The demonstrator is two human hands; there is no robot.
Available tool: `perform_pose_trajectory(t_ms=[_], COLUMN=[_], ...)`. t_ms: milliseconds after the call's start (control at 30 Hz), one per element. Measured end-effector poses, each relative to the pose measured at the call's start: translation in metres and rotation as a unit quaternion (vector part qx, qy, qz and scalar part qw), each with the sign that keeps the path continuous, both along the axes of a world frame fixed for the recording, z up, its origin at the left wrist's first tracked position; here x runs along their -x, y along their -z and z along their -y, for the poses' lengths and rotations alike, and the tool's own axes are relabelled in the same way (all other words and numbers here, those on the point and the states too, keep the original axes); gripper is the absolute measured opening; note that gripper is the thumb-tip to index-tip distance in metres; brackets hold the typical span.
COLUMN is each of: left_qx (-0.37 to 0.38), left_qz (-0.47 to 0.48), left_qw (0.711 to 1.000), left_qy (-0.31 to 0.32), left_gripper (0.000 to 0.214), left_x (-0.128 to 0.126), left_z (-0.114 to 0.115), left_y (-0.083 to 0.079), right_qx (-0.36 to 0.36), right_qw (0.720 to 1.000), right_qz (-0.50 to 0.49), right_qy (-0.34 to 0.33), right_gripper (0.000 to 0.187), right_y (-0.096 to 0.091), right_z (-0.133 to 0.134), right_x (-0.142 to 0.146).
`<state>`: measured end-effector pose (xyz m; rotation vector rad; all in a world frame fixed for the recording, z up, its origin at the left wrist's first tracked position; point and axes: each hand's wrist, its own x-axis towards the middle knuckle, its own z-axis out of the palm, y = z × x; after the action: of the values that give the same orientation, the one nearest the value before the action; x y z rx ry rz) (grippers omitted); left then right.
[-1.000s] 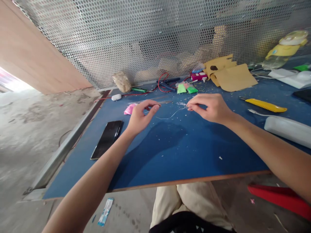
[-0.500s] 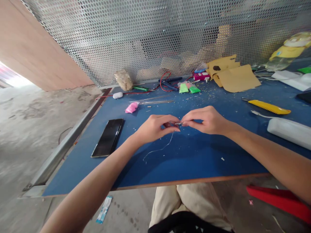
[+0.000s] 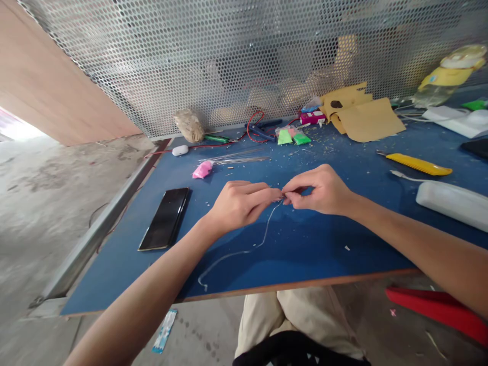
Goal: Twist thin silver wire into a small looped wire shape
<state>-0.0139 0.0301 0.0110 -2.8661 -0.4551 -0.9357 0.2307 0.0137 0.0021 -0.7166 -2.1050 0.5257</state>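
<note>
My left hand and my right hand meet fingertip to fingertip above the blue table. Both pinch the top end of a thin pale wire. The wire hangs from the pinch and curves down to the left, its free end near the table's front edge. What sits between the fingertips is too small to make out. A bundle of thin metal rods and a pink packet lie beyond my left hand.
A black phone lies at the left. Green packets, red wires, brown paper, a yellow utility knife and a white case are spread over the back and right. Perforated metal mesh closes the far side.
My hands came back from the far middle of the table and met. The wire has been drawn out longer and now trails toward the front edge.
</note>
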Motion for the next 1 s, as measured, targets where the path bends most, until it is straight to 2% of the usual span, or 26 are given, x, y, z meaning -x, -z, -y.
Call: perform_pose_trajectory(t_ms=[67, 167, 233, 300, 433, 567, 633, 733, 833, 1000], left_qx=[-0.012, -0.016, -0.004, 0.04, 0.112, 0.133, 0.145, 0.156, 0.152, 0.119], left_qz=[0.011, 0.034, 0.048, 0.058, 0.088, 0.076, 0.072, 0.086, 0.073, 0.043], left_qw=[1.0, 0.999, 0.999, 0.997, 0.99, 0.988, 0.987, 0.984, 0.986, 0.992], left_qy=[0.003, 0.013, 0.018, 0.016, 0.021, -0.005, -0.011, 0.011, 0.019, 0.005], left_gripper=[0.016, 0.017, 0.018, 0.015, 0.002, 0.021, 0.018, 0.013, 0.009, 0.007], left_x=[0.001, 0.002, 0.002, 0.0, -0.005, -0.01, -0.011, -0.012, -0.01, -0.008], left_z=[0.0, -0.002, -0.002, -0.002, 0.002, 0.006, 0.006, 0.006, 0.004, 0.003], left_y=[0.0, 0.001, 0.002, 0.002, 0.0, -0.002, -0.003, -0.003, -0.002, -0.003], right_qx=[0.073, 0.195, 0.236, 0.237, 0.207, 0.155, 0.119, 0.022, -0.1, -0.191], right_qw=[0.996, 0.972, 0.955, 0.95, 0.957, 0.973, 0.981, 0.994, 0.991, 0.977], right_qz=[-0.044, -0.135, -0.18, -0.202, -0.202, -0.169, -0.147, -0.092, -0.029, 0.055], right_qy=[0.014, 0.003, -0.011, -0.008, 0.016, 0.027, 0.038, 0.062, 0.085, 0.074], right_gripper=[0.011, 0.007, 0.008, 0.008, 0.008, 0.008, 0.008, 0.01, 0.014, 0.014], right_y=[-0.001, -0.003, -0.002, -0.002, 0.0, 0.0, 0.0, 0.002, 0.004, -0.001], right_z=[0.004, 0.008, 0.009, 0.009, 0.009, 0.01, 0.01, 0.01, 0.01, 0.007], right_x=[0.006, 0.013, 0.016, 0.017, 0.018, 0.015, 0.013, 0.01, 0.007, 0.002])
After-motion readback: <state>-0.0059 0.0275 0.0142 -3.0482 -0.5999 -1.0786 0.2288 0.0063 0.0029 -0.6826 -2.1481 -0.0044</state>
